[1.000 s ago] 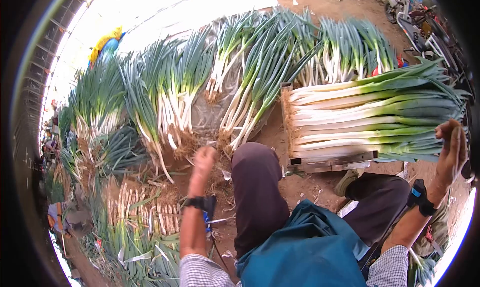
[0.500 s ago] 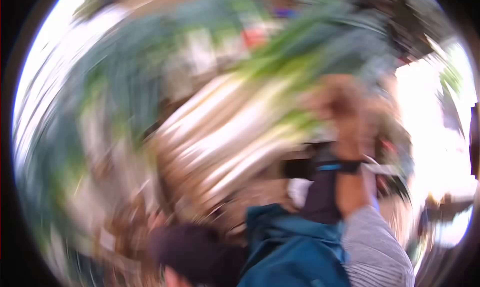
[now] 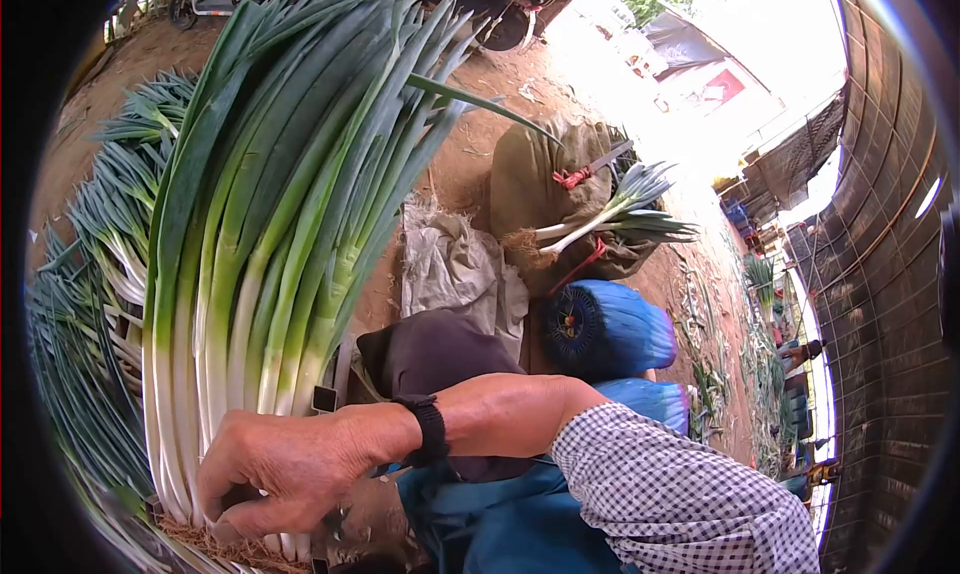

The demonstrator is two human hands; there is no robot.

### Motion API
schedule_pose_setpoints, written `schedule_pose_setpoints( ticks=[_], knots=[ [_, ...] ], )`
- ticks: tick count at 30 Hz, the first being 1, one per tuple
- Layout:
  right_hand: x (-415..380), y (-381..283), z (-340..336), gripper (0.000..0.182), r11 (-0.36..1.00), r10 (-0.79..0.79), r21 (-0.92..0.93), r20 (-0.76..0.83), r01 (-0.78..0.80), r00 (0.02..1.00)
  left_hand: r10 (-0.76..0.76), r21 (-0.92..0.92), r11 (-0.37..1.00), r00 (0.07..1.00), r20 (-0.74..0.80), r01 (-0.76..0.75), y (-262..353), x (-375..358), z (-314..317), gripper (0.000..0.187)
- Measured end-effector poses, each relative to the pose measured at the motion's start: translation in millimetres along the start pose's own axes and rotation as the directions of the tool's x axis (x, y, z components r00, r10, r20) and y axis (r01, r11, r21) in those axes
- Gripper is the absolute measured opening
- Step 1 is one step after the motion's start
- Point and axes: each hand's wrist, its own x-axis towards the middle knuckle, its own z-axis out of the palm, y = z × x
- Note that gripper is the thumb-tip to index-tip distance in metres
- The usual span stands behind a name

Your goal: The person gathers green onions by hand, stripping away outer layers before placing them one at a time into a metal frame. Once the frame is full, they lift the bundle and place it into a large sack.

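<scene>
A large bunch of long leeks (image 3: pixel 300 204) stands at the left of the head view, green leaves up and white stalks down. My right hand (image 3: pixel 290 459), with a black band on its wrist, reaches across the lower stalks. Its thumb and fingers are pinched together at the brown roots (image 3: pixel 235 549), and what lies between the fingertips is partly hidden. My left hand is not visible; the leeks may cover it.
More leeks (image 3: pixel 110 234) lie at the far left. A pale sack (image 3: pixel 455 274), a brown sack (image 3: pixel 535 184) with two small leeks (image 3: pixel 610 214) on it, and blue bundles (image 3: pixel 610 324) are on the soil. Mesh wall (image 3: pixel 880 274) at right; dark-capped person (image 3: pixel 450 349) below.
The view has turned and sharpened from a strong blur. The leek bunch now stands nearly upright at the left, and my right hand has gone from the leafy part down to the root end.
</scene>
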Motion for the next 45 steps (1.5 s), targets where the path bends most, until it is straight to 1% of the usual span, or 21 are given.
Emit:
schedule_pose_setpoints(
  ticks=[5, 6, 7, 8, 9, 10, 11, 12, 14, 15, 21, 24, 28, 30, 32, 36, 37, 40, 41, 43, 45],
  knots=[
    [-2, -7, -11, 0.016, 0.999, -0.05, -0.016, -0.058, 0.049, 0.997, 0.077, 0.013, 0.997, 0.995, -0.064, -0.077, -38, 7, -20, 0.022],
    [0, -10, -19, 0.015, 0.992, -0.036, -0.123, -0.008, 0.035, 0.999, 0.083, 0.041, 0.996, 0.992, -0.098, -0.079, -49, -8, -25, 0.022],
    [-1, -22, -21, 0.016, 0.983, 0.067, -0.168, -0.044, -0.074, 0.997, 0.077, 0.078, 0.995, 0.987, -0.144, -0.066, -51, -30, -23, 0.022],
    [-3, -34, -16, 0.015, 0.949, 0.266, -0.135, -0.148, -0.286, 0.952, 0.065, 0.125, 0.991, 0.979, -0.192, -0.041, -53, -49, -17, 0.022],
    [-5, -46, -14, 0.015, 0.876, 0.452, -0.064, -0.243, -0.479, 0.858, 0.048, 0.149, 0.989, 0.969, -0.241, -0.011, -55, -71, -8, 0.022],
    [-17, -25, -21, 0.019, 0.955, 0.259, -0.077, -0.253, -0.286, 0.932, 0.051, 0.172, 0.985, 0.963, -0.265, -0.005, -51, -85, 7, 0.023],
    [-13, -21, -31, 0.03, 0.96, 0.168, -0.196, -0.155, -0.197, 0.973, -0.163, -0.018, 0.986, 0.954, -0.253, 0.164, -27, -109, 11, 0.022],
    [-11, -18, -41, 0.035, 0.943, 0.073, -0.317, -0.101, -0.102, 0.992, -0.051, 0.011, 0.998, 0.974, -0.222, 0.054, -43, -120, 37, 0.021],
    [-23, -1, -55, 0.036, 0.965, 0.068, -0.235, -0.195, -0.114, 0.978, -0.217, 0.022, 0.975, 0.973, -0.079, 0.219, -18, -145, 60, 0.021],
    [-23, 5, -63, 0.036, 0.966, 0.069, -0.234, -0.188, -0.113, 0.98, -0.162, -0.009, 0.987, 0.981, -0.109, 0.162, -22, -152, 74, 0.021],
    [-3, 7, -52, 0.035, 0.96, 0.117, -0.248, -0.079, -0.133, 0.99, -0.27, 0.165, 0.948, 0.962, -0.025, 0.271, -9, -144, 103, 0.02],
    [4, 5, -33, 0.035, 0.948, 0.127, -0.28, -0.1, -0.15, 0.987, -0.118, 0.22, 0.967, 0.992, -0.054, 0.127, -12, -136, 89, 0.022],
    [7, 8, -28, 0.035, 0.938, 0.133, -0.304, -0.123, -0.165, 0.984, 0.229, 0.471, 0.88, 0.925, -0.304, -0.063, -2, -125, 49, 0.035],
    [10, 10, -20, 0.036, 0.921, 0.161, -0.334, -0.142, -0.2, 0.977, -0.017, 0.408, 0.91, 0.99, -0.14, 0.074, -30, -115, 63, 0.038],
    [14, 6, -16, 0.036, 0.898, 0.188, -0.376, -0.141, -0.229, 0.972, -0.258, 0.3, 0.928, 0.962, 0.093, 0.22, -30, -109, 63, 0.037],
    [23, 2, -7, 0.036, 0.878, 0.222, -0.405, -0.131, -0.256, 0.966, -0.248, 0.23, 0.948, 0.964, 0.094, 0.221, -15, -98, 47, 0.035],
    [23, 2, -6, 0.036, 0.875, 0.226, -0.408, -0.134, -0.262, 0.965, -0.18, 0.133, 0.975, 0.984, 0.007, 0.178, -18, -89, 33, 0.034],
    [18, 3, -1, 0.036, 0.863, 0.262, -0.405, -0.149, -0.3, 0.954, 0.047, 0.26, 0.965, 0.981, -0.19, 0.004, 16, -52, -67, 0.031],
    [19, 2, 1, 0.036, 0.859, 0.27, -0.411, -0.142, -0.305, 0.952, 0.022, 0.345, 0.938, 0.985, -0.174, 0.04, 19, -36, -93, 0.027],
    [24, 1, 2, 0.035, 0.848, 0.282, -0.434, -0.118, -0.305, 0.952, 0.025, 0.319, 0.945, 0.957, -0.289, 0.072, 14, -16, -122, 0.028],
    [29, 2, 3, 0.035, 0.832, 0.299, -0.464, -0.088, -0.305, 0.95, 0.123, 0.435, 0.897, 0.904, -0.411, 0.076, -3, -9, -105, 0.028]
  ],
)
